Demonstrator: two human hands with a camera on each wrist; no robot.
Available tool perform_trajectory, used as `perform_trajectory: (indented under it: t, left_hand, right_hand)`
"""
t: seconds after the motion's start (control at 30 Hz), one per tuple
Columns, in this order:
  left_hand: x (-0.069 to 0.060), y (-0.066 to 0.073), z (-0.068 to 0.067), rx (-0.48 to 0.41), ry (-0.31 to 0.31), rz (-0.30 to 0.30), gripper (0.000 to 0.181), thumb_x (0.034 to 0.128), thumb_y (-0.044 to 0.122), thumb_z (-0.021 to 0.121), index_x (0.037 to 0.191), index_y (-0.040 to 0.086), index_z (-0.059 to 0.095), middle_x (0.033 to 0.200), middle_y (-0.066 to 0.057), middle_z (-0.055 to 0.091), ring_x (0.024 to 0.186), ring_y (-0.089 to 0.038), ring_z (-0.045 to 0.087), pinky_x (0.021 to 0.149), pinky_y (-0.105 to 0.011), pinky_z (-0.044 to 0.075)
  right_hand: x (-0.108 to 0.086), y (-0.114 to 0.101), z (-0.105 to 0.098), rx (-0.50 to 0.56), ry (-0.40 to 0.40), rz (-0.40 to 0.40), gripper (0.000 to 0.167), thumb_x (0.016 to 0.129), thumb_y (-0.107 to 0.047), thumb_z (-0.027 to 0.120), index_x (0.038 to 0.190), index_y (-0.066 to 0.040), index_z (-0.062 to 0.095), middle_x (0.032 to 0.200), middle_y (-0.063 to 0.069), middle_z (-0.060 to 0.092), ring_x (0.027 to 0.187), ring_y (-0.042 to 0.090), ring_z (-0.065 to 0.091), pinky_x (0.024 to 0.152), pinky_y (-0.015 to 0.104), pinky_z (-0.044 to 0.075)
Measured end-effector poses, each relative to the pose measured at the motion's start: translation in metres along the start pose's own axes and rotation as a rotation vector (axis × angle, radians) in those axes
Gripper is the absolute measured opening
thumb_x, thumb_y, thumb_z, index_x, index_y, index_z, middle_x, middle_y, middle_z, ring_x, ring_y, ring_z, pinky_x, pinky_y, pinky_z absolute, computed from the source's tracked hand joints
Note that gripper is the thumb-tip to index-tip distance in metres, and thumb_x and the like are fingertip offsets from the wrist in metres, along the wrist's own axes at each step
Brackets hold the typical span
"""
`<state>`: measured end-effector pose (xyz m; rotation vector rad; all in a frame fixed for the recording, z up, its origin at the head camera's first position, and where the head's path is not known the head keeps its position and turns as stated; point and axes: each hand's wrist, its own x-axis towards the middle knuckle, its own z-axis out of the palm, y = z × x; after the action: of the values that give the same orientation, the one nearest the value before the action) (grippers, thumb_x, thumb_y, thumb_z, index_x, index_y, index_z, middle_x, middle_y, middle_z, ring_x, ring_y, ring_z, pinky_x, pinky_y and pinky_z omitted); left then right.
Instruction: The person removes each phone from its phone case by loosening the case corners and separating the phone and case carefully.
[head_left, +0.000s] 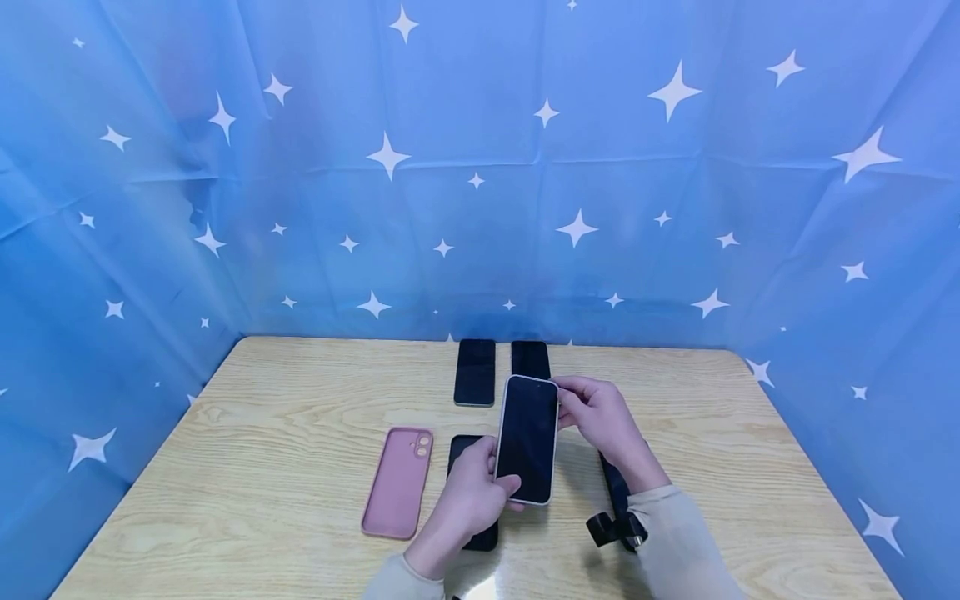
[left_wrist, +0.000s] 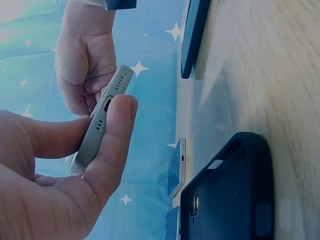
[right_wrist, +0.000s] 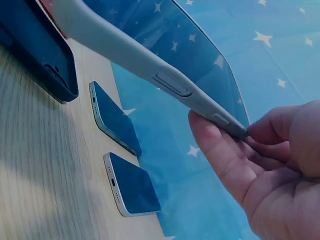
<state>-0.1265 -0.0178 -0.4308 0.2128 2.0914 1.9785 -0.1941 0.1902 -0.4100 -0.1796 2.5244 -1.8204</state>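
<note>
A phone in a pale grey case [head_left: 528, 437] is held above the table, its dark screen facing up. My left hand [head_left: 472, 492] grips its lower left part, the thumb over the bottom corner of the screen. At the upper right corner, my right hand [head_left: 598, 417] pinches the phone's edge between thumb and fingers. Side button covers of the pale case [right_wrist: 172, 84] show in the right wrist view. Below my left hand lies a black phone case [left_wrist: 230, 195], partly hidden in the head view. A pink phone case [head_left: 399, 483] lies left of it.
Two phones lie screen up at the table's back: one [head_left: 475, 372] left, another [head_left: 530, 358] partly behind the held phone. A dark, flat object [head_left: 617, 492] lies beneath my right forearm, mostly covered. A blue star-patterned curtain [head_left: 480, 208] stands behind the wooden table [head_left: 285, 433].
</note>
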Motion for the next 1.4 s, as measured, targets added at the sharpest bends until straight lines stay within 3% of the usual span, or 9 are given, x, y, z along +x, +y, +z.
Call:
perform_trajectory:
  t: [0.2, 0.3, 0.5, 0.63, 0.93, 1.13, 1.4]
  left_hand:
    - [0.0, -0.003, 0.0, 0.011, -0.012, -0.009, 0.024, 0.0893, -0.018, 0.061, 0.11, -0.008, 0.057, 0.094, -0.018, 0.073, 0.083, -0.033, 0.075, 0.061, -0.037, 0.064]
    - [0.0, -0.004, 0.0, 0.008, -0.015, -0.012, 0.024, 0.089, -0.018, 0.062, 0.11, -0.008, 0.057, 0.093, -0.018, 0.072, 0.082, -0.033, 0.075, 0.06, -0.038, 0.064]
    - [0.0, -0.004, 0.001, -0.023, -0.031, -0.02, 0.024, 0.0889, -0.019, 0.061, 0.11, -0.009, 0.056, 0.094, -0.019, 0.072, 0.086, -0.036, 0.075, 0.062, -0.04, 0.065]
    - [0.0, -0.005, 0.0, -0.032, -0.041, -0.014, 0.025, 0.0884, -0.019, 0.061, 0.111, -0.009, 0.057, 0.093, -0.018, 0.071, 0.085, -0.036, 0.075, 0.062, -0.039, 0.065]
    - [0.001, -0.004, -0.003, -0.099, -0.076, 0.019, 0.032, 0.0867, -0.022, 0.06, 0.117, -0.011, 0.058, 0.094, -0.02, 0.073, 0.081, -0.033, 0.075, 0.062, -0.039, 0.065]
    - [0.001, -0.005, -0.006, -0.133, -0.089, 0.019, 0.033, 0.0872, -0.023, 0.058, 0.119, -0.012, 0.058, 0.098, -0.021, 0.073, 0.082, -0.03, 0.074, 0.065, -0.044, 0.065]
    - [-0.001, -0.004, -0.008, -0.125, -0.11, 0.025, 0.029, 0.0884, -0.022, 0.058, 0.115, -0.01, 0.058, 0.096, -0.017, 0.072, 0.077, -0.023, 0.071, 0.066, -0.045, 0.065]
  right_hand:
    - [-0.002, -0.002, -0.001, -0.16, -0.013, -0.044, 0.031, 0.102, 0.003, 0.048, 0.125, 0.01, 0.067, 0.099, 0.019, 0.074, 0.071, 0.021, 0.073, 0.07, 0.03, 0.063]
    - [-0.002, -0.003, -0.001, -0.229, -0.016, -0.062, 0.033, 0.1, 0.003, 0.047, 0.122, 0.007, 0.069, 0.097, 0.016, 0.076, 0.069, 0.018, 0.072, 0.062, 0.028, 0.058]
    - [-0.003, -0.001, -0.002, -0.284, -0.01, -0.096, 0.034, 0.099, 0.003, 0.046, 0.123, 0.006, 0.07, 0.096, 0.015, 0.075, 0.067, 0.016, 0.07, 0.058, 0.025, 0.053]
    - [-0.002, 0.001, -0.005, -0.205, -0.022, -0.087, 0.033, 0.102, 0.001, 0.046, 0.127, 0.008, 0.067, 0.097, 0.017, 0.075, 0.068, 0.019, 0.071, 0.062, 0.027, 0.057]
    - [0.0, 0.011, -0.01, 0.131, -0.086, -0.054, 0.035, 0.104, 0.0, 0.044, 0.13, 0.017, 0.06, 0.105, 0.023, 0.073, 0.076, 0.016, 0.072, 0.074, 0.029, 0.064]
    - [0.001, 0.015, -0.013, 0.225, -0.147, -0.058, 0.036, 0.103, 0.003, 0.044, 0.131, 0.02, 0.057, 0.108, 0.021, 0.073, 0.08, 0.015, 0.073, 0.076, 0.03, 0.064]
    - [0.0, 0.014, -0.015, 0.313, -0.153, -0.031, 0.037, 0.101, 0.004, 0.043, 0.129, 0.024, 0.055, 0.095, 0.003, 0.076, 0.078, 0.014, 0.072, 0.071, 0.029, 0.064]
